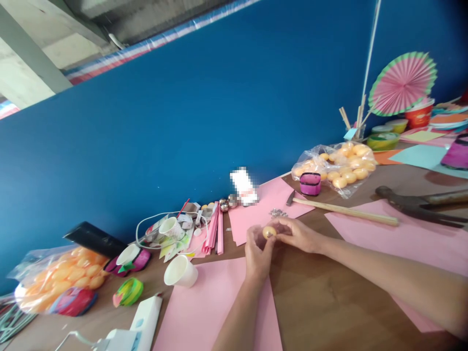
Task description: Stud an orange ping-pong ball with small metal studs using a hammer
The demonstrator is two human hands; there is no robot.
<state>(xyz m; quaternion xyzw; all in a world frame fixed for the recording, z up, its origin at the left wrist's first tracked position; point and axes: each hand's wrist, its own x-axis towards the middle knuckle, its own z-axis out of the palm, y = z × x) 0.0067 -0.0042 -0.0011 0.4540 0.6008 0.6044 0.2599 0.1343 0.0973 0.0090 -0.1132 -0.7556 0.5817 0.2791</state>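
Note:
Both of my hands meet at the middle of a wooden table (329, 302). Between their fingertips sits a small orange ball (269, 232). My left hand (258, 253) pinches it from the near-left side, and my right hand (298, 235) grips it from the right. Beneath my forearms lie pink paper sheets (204, 312). A small pile of silver metal bits (278, 212) rests on another pink sheet just beyond the ball.
Bags of orange balls sit at far right (338, 168) and near left (54, 280). A hammer (417, 202), a long wooden stick (347, 210), paper cups (181, 272), tape rolls (128, 291), a glue gun (142, 324) and a paper fan (402, 84) lie around. A blue wall (183, 122) backs the table.

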